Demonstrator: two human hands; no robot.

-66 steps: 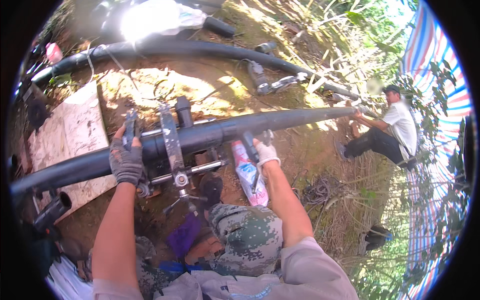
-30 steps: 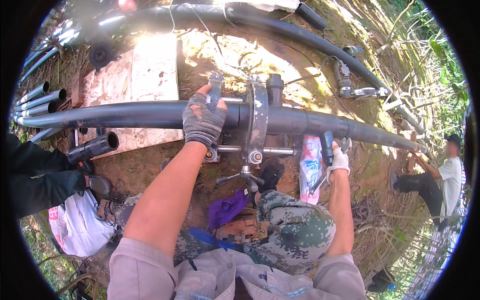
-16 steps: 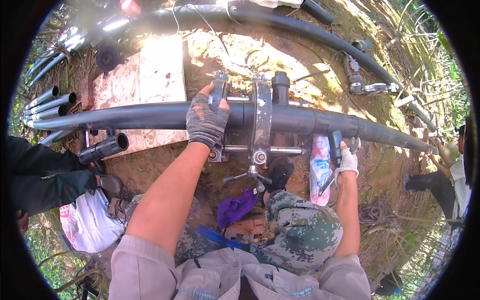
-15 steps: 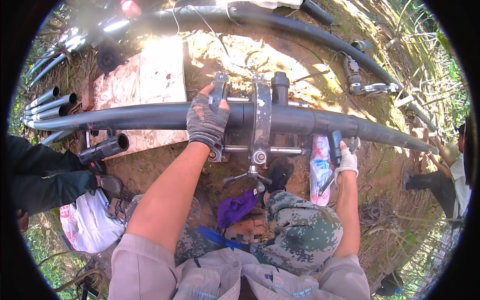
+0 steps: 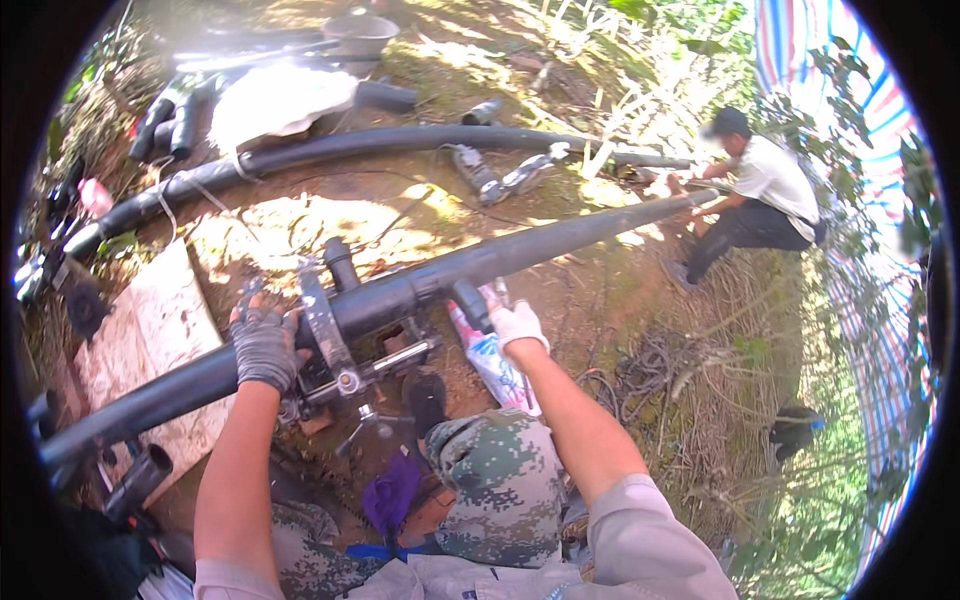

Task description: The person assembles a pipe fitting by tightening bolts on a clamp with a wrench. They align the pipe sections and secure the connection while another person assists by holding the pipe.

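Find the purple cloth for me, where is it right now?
In the head view, the purple cloth is low, left of the middle, just left of the camouflage knee and below the clamp's handle.

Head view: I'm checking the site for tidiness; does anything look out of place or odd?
Two things: a purple cloth sits crumpled, perhaps dropped, between the person's legs, and the gloves mismatch, grey on the left hand, white on the right hand. The black pipe shows no plain damage.

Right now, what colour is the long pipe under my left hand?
The pipe is black; the head view, the only one here, shows it best.
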